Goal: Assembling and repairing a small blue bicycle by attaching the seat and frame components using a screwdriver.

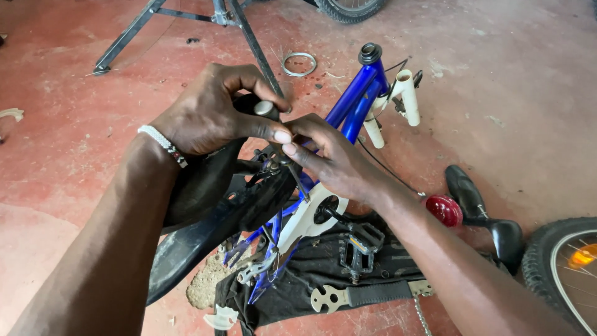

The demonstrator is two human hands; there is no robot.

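1. Left hand (pixel 208 118) grips a black bicycle saddle (pixel 211 205) above the blue frame (pixel 354 102).
2. Right hand (pixel 333 162) pinches a small clamp bolt (pixel 273 163) under it.
3. The bolt may slip and drop if the pinch loosens.

Both hands, L (pixel 205 118) & R (pixel 336 163), pinch bolt under black saddle (pixel 205 211) above blue bike frame (pixel 354 99), red floor (pixel 528 93)

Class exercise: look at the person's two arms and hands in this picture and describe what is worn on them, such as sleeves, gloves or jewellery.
Both forearms are bare, with no sleeves in view, and both hands are ungloved. The left hand has a bracelet of small white beads with a few darker ones at the wrist. The right hand and its wrist carry nothing.
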